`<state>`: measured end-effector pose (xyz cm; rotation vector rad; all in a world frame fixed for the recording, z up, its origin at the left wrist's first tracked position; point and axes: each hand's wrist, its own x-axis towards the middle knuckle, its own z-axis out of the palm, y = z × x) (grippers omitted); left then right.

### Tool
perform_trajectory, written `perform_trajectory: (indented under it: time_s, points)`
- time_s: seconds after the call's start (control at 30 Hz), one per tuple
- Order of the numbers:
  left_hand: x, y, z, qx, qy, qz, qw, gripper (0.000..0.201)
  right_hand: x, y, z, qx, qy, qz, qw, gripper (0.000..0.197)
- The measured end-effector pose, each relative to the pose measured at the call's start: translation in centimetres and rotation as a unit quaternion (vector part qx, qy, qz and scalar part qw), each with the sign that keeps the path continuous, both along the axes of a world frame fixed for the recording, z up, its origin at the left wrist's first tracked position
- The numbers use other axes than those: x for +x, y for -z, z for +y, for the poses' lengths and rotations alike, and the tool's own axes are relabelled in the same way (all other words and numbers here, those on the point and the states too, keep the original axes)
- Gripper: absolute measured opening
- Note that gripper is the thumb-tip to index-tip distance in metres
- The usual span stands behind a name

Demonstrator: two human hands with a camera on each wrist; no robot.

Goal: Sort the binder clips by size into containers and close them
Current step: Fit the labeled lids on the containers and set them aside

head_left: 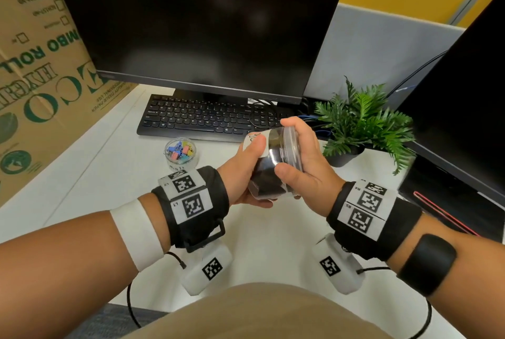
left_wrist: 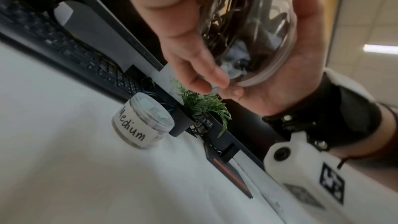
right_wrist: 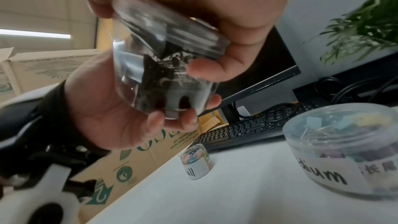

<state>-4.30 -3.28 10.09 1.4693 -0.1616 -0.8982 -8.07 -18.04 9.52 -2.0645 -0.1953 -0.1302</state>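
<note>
The left hand (head_left: 246, 172) wraps around a clear jar (head_left: 270, 169) full of black binder clips, held up above the counter (head_left: 95, 174); the right hand (head_left: 303, 166) grips its lid (head_left: 291, 147); the Medium jar (head_left: 181, 153) sits on the counter nearby.

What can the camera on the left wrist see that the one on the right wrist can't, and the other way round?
Only the left wrist view shows the right hand from its palm side, cupping the lidded end of the held jar.

Only the right wrist view shows the small jar of coloured clips on the desk, the cardboard box behind it, and the left hand gripping the held jar's base.

Both show the held jar full of black clips, the "Medium" jar with its lid on, the keyboard and the plant.
</note>
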Motion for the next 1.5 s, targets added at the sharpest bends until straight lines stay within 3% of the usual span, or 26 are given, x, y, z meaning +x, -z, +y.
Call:
perform_trajectory:
  time_s: [0.1, 0.2, 0.27, 0.4, 0.5, 0.6, 0.67, 0.73, 0.8, 0.93, 1.1, 1.27, 1.37, 1.5]
  points:
    - [-0.1, 1.1, 0.2, -0.037, -0.018, -0.057, 0.998, 0.068, 0.2, -0.2, -0.2, 0.018, -0.019, 0.037, 0.999, 0.069]
    - [0.1, 1.8, 0.4, -0.086, -0.023, -0.194, 0.977, 0.055, 0.4, -1.1, 0.0, 0.081, 0.022, 0.14, 0.987, 0.047]
    - [0.3, 2.1, 0.5, -0.096, -0.015, -0.245, 0.965, 0.062, 0.5, -1.7, -0.1, 0.11, 0.044, 0.211, 0.97, 0.039]
    - [0.3, 2.9, 0.7, -0.106, -0.013, -0.227, 0.968, 0.074, 0.5, -2.2, -0.2, 0.093, 0.032, 0.266, 0.959, 0.047]
    - [0.6, 3.4, 1.1, -0.098, 0.013, -0.224, 0.969, 0.079, 0.2, -2.2, 0.0, 0.075, 0.025, 0.262, 0.962, 0.051]
    - [1.4, 3.4, 1.5, 0.033, 0.057, -0.27, 0.961, 0.091, 0.1, -0.9, 0.0, 0.011, 0.04, 0.229, 0.973, 0.058]
    - [1.7, 3.9, 1.7, 0.177, 0.096, -0.333, 0.921, 0.091, 0.1, 0.4, -0.4, -0.121, 0.033, 0.202, 0.971, 0.071]
    - [1.7, 5.1, 1.5, 0.269, 0.124, -0.367, 0.882, 0.093, -0.1, 1.7, -0.5, -0.259, -0.001, 0.19, 0.947, 0.078]
    - [1.3, 6.8, 1.2, 0.275, 0.148, -0.358, 0.88, 0.104, -0.4, 2.8, -0.1, -0.315, -0.024, 0.182, 0.931, 0.079]
    - [0.7, 9.9, 0.7, 0.218, 0.162, -0.278, 0.921, 0.111, -0.5, 5.5, 0.5, -0.335, -0.026, 0.215, 0.917, 0.084]
    - [0.4, 10.7, 0.2, 0.295, 0.231, -0.295, 0.879, 0.097, -1.0, 6.3, -0.2, -0.35, -0.102, 0.259, 0.895, 0.094]
    - [0.8, 11.4, 1.0, 0.27, 0.206, -0.277, 0.899, 0.108, -1.4, 4.9, -0.3, -0.503, -0.117, 0.194, 0.834, 0.097]
    - [0.4, 11.2, 0.5, 0.258, 0.197, -0.28, 0.903, 0.114, -1.3, 4.6, 0.3, -0.497, -0.066, 0.216, 0.837, 0.102]
    - [0.0, 11.3, -0.4, 0.294, 0.219, -0.304, 0.879, 0.113, -1.0, 4.2, 1.1, -0.489, -0.065, 0.253, 0.832, 0.088]
